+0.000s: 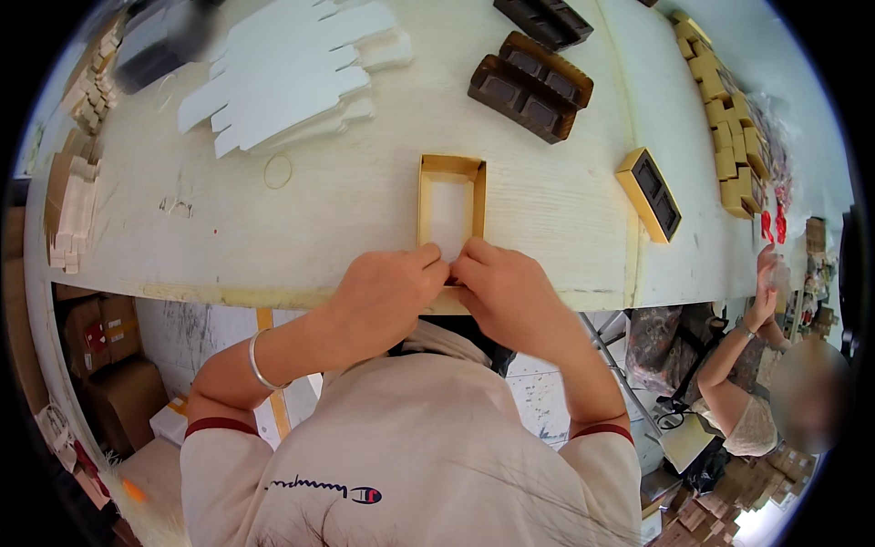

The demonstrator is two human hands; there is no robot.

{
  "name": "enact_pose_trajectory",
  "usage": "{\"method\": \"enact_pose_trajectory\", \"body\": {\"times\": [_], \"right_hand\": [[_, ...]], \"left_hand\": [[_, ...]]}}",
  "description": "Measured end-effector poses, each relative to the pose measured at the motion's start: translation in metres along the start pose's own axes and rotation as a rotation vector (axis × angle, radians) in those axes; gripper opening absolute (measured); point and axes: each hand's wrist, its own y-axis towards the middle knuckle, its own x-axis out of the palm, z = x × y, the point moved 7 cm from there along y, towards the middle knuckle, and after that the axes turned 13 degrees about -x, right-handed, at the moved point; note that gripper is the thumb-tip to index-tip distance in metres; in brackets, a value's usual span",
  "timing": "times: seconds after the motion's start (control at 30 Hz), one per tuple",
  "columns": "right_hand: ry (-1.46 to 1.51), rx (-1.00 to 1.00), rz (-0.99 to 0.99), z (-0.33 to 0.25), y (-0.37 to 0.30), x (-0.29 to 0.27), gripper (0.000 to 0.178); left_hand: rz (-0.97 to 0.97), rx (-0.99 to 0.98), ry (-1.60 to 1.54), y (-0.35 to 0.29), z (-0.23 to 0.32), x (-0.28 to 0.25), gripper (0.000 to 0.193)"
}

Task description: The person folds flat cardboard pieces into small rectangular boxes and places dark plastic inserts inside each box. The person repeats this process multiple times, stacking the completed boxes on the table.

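A small open box (425, 196) with gold walls and a white inside stands near the table's front edge. My left hand (392, 287) and my right hand (497, 283) meet at its near end, fingers pinched on the near wall. That wall is mostly hidden behind my fingers. Beyond it to the right lie dark brown plastic trays (529, 89) with square hollows, some nested together. Farther right rests a gold box (649, 194) with a dark tray inside.
Flat white die-cut card blanks (283, 73) are piled at the back left, with a rubber band (278, 170) nearby. Folded card pieces (75, 214) line the left edge. Gold boxes (725, 128) are stacked at the far right. Another person (743, 392) works beyond the right side.
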Motion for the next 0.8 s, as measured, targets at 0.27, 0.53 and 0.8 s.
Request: {"method": "enact_pose_trajectory", "body": {"times": [0.27, 0.53, 0.8], "right_hand": [[0.226, 0.516, 0.399, 0.064, -0.015, -0.037, 0.038], [-0.125, 0.152, 0.508, 0.047, 0.011, -0.027, 0.041], [-0.127, 0.294, 0.491, 0.083, 0.004, -0.077, 0.045]], "left_hand": [[0.287, -0.029, -0.092, 0.022, 0.007, -0.05, 0.023], [0.229, -0.014, -0.174, 0.086, -0.019, -0.026, 0.016], [0.054, -0.394, -0.063, 0.056, -0.017, -0.048, 0.048]]}}
